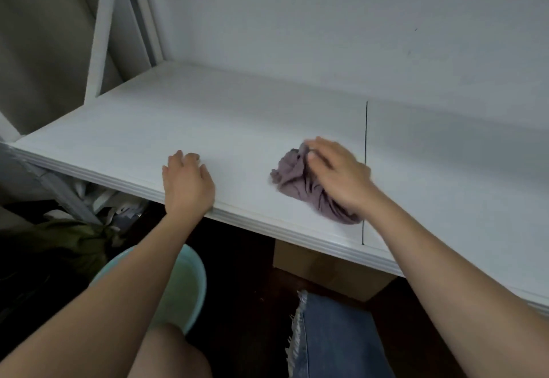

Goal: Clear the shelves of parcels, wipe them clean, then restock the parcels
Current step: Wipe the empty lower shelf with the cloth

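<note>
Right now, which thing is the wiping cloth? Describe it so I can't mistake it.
Start at the white shelf that fills the middle of the view. Near its front edge, just left of a thin dark vertical line, the right hand presses on a crumpled mauve cloth. It is the only coloured, soft thing on the shelf; the left hand rests bare.

Smooth painted shelf, soft crumpled cloth

The shelf [237,128] looks like white painted board, smooth with a faint satin sheen and a ribbed moulded front edge. On it the cloth [300,181] is a mauve woven rag, matt, soft and heavily wrinkled. Below the shelf, the basin [190,282] is pale green plastic, smooth and slightly glossy; the box [326,270] is plain brown cardboard, matt. Nearest the camera, the shorts [335,339] are blue denim with a frayed, rough hem.
</note>
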Demonstrator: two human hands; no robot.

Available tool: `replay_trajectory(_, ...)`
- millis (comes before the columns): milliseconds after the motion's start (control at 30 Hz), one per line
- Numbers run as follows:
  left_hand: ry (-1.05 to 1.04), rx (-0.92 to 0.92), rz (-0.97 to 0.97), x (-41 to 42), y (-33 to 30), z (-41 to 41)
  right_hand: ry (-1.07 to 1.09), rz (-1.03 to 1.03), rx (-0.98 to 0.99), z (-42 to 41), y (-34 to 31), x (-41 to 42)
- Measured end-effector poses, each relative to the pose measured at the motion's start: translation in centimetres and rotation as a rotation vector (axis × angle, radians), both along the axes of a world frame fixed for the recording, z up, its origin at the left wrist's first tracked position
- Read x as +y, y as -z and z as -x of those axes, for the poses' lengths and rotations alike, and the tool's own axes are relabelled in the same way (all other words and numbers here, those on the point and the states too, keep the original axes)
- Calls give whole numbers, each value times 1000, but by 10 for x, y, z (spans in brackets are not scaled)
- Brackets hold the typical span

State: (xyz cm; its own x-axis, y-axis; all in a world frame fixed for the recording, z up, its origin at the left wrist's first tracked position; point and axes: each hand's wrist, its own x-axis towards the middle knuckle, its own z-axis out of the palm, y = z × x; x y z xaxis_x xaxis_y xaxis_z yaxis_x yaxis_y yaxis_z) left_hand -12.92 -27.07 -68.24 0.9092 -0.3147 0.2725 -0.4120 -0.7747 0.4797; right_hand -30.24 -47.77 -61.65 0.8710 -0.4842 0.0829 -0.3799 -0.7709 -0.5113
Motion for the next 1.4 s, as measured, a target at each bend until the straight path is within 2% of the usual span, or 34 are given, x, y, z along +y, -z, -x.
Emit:
replay_trajectory(67,31,2,-6,-20,0,13,-208,161,146,0,26,9)
replay_trajectory(100,44,-4,-12,-31,-1,18,-234,253,213,1,39,11)
replay_trajectory(167,65,-14,-29,-53,-4,28,-204,339,226,-4,47,2)
replay_trajectory(433,115,-2,-207,-83,8,37,59,175,314,-21,36,-90)
replay_trajectory(600,124,-8,-199,-82,8,36,314,183,297,39,37,-139)
replay_trajectory(700,110,12,-174,-83,7,40,368,197,295,71,38,-127)
replay_trajectory(833,120,23,-10,-84,0,50,259,211,266,67,42,-72)
replay_trajectory(967,77,198,389,-72,-14,52,4,234,172,29,42,9)
replay_trajectory(1033,43,194,489,-60,-20,47,-136,233,116,19,41,52)
replay_trajectory(1133,-22,118,401,-37,-22,41,-247,229,108,25,40,76)
replay_trajectory(1233,-100,94,268,-23,-14,37,-227,233,128,43,39,57)
replay_trajectory(1400,-129,9,-87,-32,-2,37,167,242,304,86,37,-36)
